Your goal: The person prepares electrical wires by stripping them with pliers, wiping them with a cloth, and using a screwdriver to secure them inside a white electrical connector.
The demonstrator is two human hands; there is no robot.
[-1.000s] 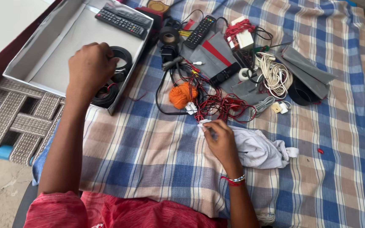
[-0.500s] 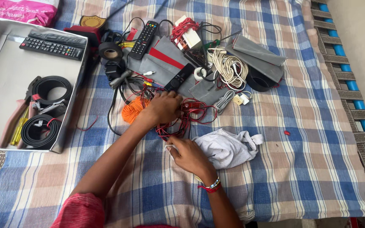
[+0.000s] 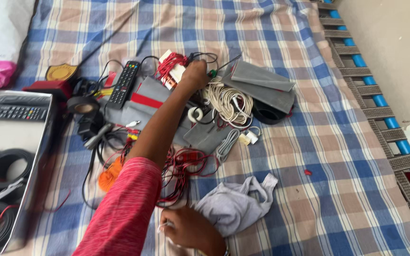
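Left hand stretched out over the pile, fingers clenched on a black wire looping just above them. Red wire bundle just left of the fingers, white cable coil below right. Picking from the tangle, by the look. Pulling free calls for a slow lift, clear of snags. Right hand low beside the grey cloth; grip impossible to tell.
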